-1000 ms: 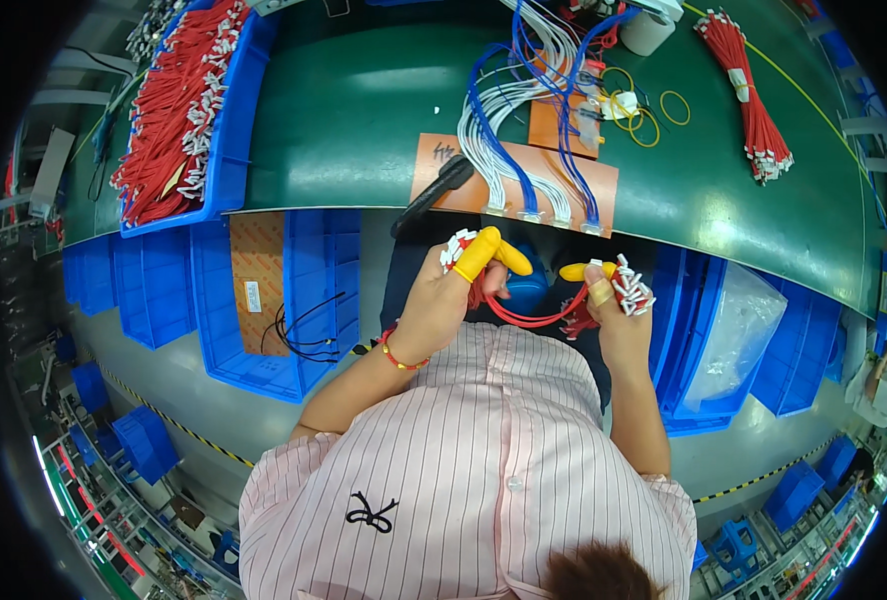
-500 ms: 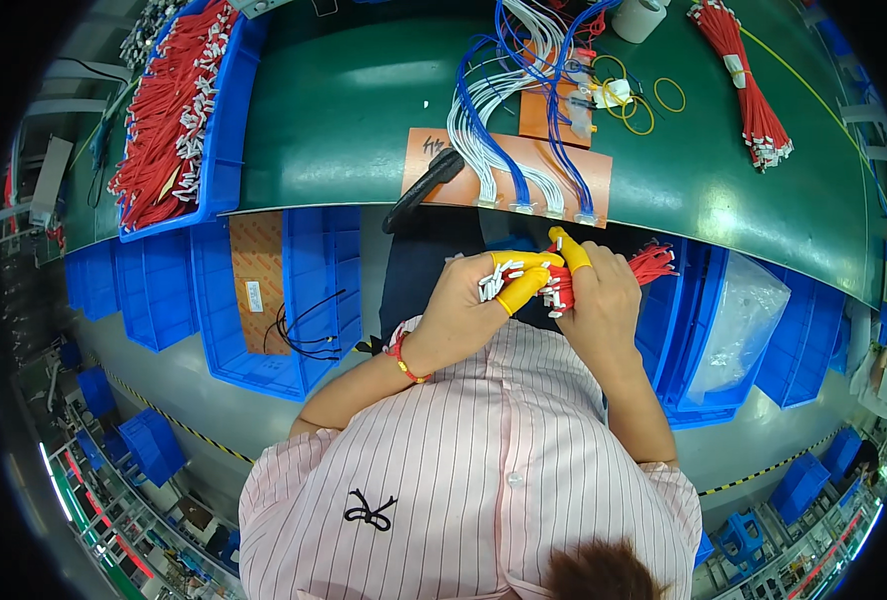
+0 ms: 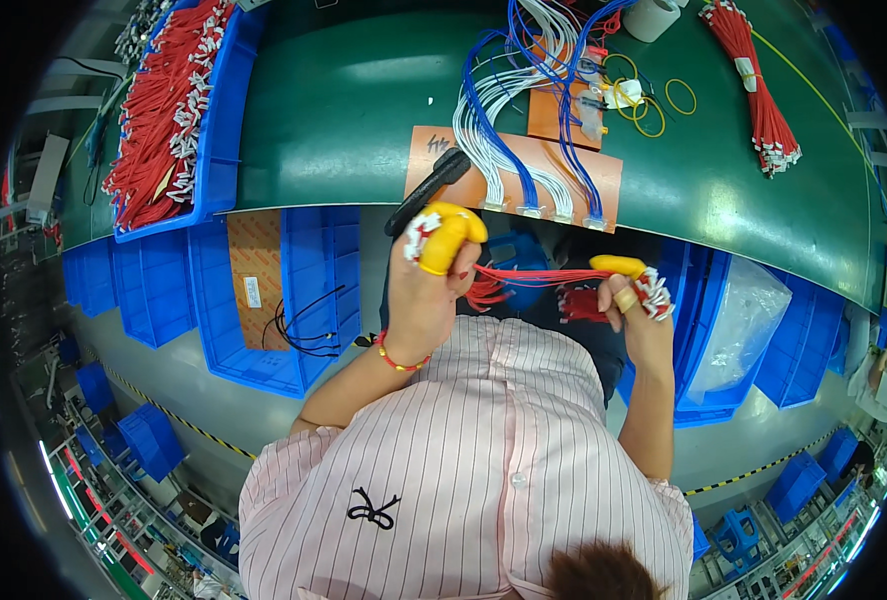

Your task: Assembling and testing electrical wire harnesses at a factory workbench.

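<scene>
My left hand [image 3: 422, 285], with yellow covers on its fingertips, is closed around a bunch of red wires whose white connectors [image 3: 421, 236] stick out beside the thumb. To the right, my right hand [image 3: 644, 318] grips another bunch, its white connectors [image 3: 655, 291] showing past the yellow-tipped finger. A few red wires [image 3: 549, 275] stretch taut between both hands, in front of the bench edge. Loose red ends [image 3: 486, 292] hang beneath my left hand, and a thicker red bundle [image 3: 581, 304] hangs beside my right.
Ahead is a green bench [image 3: 334, 130] with an orange board [image 3: 444, 165] bearing blue and white wires, plus a black-handled tool [image 3: 426, 192]. A blue bin [image 3: 226, 120] of red wires stands left; a tied red bundle [image 3: 754, 85] lies right. Blue crates [image 3: 314, 345] sit below.
My hands have moved apart, left hand up and leftward, right hand rightward. The red wires, earlier gathered between my fingers, are now split between both hands with several strands drawn across.
</scene>
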{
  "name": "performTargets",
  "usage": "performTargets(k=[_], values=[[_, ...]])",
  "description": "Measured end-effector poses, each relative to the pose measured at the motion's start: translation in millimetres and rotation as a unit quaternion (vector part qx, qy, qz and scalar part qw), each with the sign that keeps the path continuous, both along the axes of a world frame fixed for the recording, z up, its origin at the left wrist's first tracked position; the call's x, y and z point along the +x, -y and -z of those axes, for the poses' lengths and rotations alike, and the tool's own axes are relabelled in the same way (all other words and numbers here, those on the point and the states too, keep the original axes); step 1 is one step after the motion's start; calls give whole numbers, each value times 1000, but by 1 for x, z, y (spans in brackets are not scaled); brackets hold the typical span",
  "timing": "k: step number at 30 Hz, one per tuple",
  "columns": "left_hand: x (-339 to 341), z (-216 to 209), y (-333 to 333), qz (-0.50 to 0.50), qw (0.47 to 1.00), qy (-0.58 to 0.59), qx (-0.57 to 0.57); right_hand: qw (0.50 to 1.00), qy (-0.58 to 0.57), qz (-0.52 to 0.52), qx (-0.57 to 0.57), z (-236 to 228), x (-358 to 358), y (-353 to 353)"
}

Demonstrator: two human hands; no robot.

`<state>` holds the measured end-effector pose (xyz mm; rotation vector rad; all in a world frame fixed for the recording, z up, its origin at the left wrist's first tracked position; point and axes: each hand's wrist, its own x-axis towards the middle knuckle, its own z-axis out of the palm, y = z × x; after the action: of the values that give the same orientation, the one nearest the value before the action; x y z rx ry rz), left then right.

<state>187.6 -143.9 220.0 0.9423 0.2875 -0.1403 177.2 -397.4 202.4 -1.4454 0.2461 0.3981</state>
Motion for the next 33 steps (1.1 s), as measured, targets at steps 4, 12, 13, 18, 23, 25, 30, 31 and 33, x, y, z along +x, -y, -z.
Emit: performTargets(k=[4,12,13,18,23,25,30,31,33], values=[[-1,16,9,14,999,-43,17,990,6,78,119,3,2,0],[7,12,10,9,996,-66,64,991,-37,61,110,-3,5,-24],[8,12,9,12,995,-64,77,994,-28,50,95,-3,6,-26],[8,12,11,0,995,-42,87,1000,24,11,-12,-15,15,-40],[9,9,16,-20,997,-37,62,998,17,37,-53,-16,16,-47],[8,11,18,-38,998,-35,39,998,15,40,-45,-15,18,-45],[11,14,6,22,999,-42,-14,995,32,89,-28,-12,24,-45],[12,12,3,40,998,-45,-15,994,36,98,-27,-11,24,-46],[13,12,1,56,998,-36,-10,994,39,105,-18,-10,25,-47]])
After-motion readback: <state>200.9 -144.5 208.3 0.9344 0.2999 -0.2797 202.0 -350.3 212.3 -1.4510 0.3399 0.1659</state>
